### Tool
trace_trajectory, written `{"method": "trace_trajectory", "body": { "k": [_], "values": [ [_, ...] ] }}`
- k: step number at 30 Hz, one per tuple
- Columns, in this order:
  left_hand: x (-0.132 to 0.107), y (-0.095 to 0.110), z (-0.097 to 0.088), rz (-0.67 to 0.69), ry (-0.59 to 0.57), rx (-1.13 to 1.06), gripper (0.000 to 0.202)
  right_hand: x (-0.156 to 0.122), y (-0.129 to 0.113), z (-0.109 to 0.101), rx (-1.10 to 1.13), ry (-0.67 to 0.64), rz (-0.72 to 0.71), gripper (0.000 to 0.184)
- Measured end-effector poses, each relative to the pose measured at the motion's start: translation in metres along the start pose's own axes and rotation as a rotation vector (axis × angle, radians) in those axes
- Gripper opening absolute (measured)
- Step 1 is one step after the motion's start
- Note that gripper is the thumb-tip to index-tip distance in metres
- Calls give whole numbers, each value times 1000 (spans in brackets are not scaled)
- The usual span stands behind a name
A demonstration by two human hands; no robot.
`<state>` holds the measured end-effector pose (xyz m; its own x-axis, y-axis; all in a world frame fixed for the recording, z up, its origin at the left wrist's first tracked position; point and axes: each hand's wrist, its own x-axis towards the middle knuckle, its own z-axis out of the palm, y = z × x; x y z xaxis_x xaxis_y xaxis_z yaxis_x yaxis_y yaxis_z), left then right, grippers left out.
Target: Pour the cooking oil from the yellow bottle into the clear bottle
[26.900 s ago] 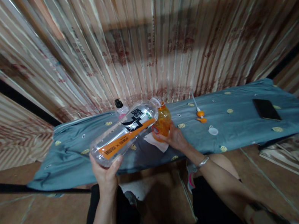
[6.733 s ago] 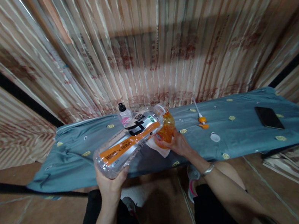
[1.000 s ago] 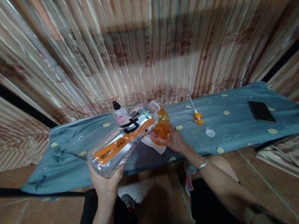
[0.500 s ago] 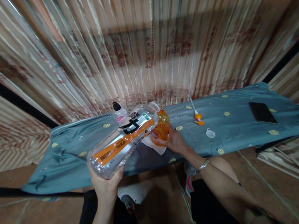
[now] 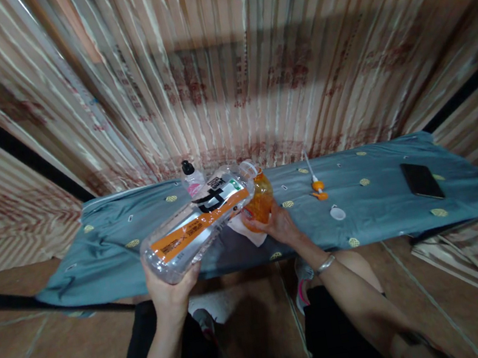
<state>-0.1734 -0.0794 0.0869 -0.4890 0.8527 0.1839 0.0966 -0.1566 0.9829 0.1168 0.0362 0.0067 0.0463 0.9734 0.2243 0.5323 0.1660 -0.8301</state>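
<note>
My left hand (image 5: 170, 290) is closed around the base of a large clear plastic bottle (image 5: 196, 226) with an orange and silver label. The bottle is tilted, its neck higher than its base, and its mouth lies over the top of an orange bottle (image 5: 259, 200). My right hand (image 5: 277, 224) is wrapped round the lower part of that orange bottle, which stands upright on the cloth. A white paper tissue (image 5: 251, 233) lies partly under it. Whether liquid passes between the mouths I cannot tell.
On the blue-green cloth (image 5: 378, 210) lie an orange pump head (image 5: 318, 186) with its tube, a white round cap (image 5: 337, 212) and a black phone (image 5: 422, 180). Behind the large bottle stands a small bottle (image 5: 192, 178) with a black top. A striped curtain (image 5: 213, 85) hangs behind.
Both hands and both bottles hold nearly the same pose. The whole view has shifted very slightly.
</note>
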Motion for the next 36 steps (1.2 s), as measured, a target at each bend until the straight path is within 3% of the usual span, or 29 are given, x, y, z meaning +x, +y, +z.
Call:
{"method": "trace_trajectory", "body": {
  "k": [4, 9, 14, 19, 24, 28, 36],
  "values": [
    [-1, -2, 2, 24, 99, -49, 95, 0, -3, -2, -19, -28, 9, 82],
    [4, -3, -5, 27, -22, 19, 96, 0, -4, -3, -36, -31, 15, 81],
    [1, -2, 1, 56, 73, -6, 96, 0, -5, -2, -36, -19, 7, 76],
    [-2, -1, 6, 59, 80, 6, 95, 0, -5, -2, -4, -8, 16, 76],
    [5, -4, -8, 38, -34, 10, 91, 0, -6, -4, -8, -17, -3, 75],
    [8, -7, -15, 23, -39, 9, 94, -1, -7, -3, -27, -7, 37, 74],
    [0, -3, 2, 67, 54, 18, 105, -1, -4, -2, 18, 4, -18, 74]
  ]
}}
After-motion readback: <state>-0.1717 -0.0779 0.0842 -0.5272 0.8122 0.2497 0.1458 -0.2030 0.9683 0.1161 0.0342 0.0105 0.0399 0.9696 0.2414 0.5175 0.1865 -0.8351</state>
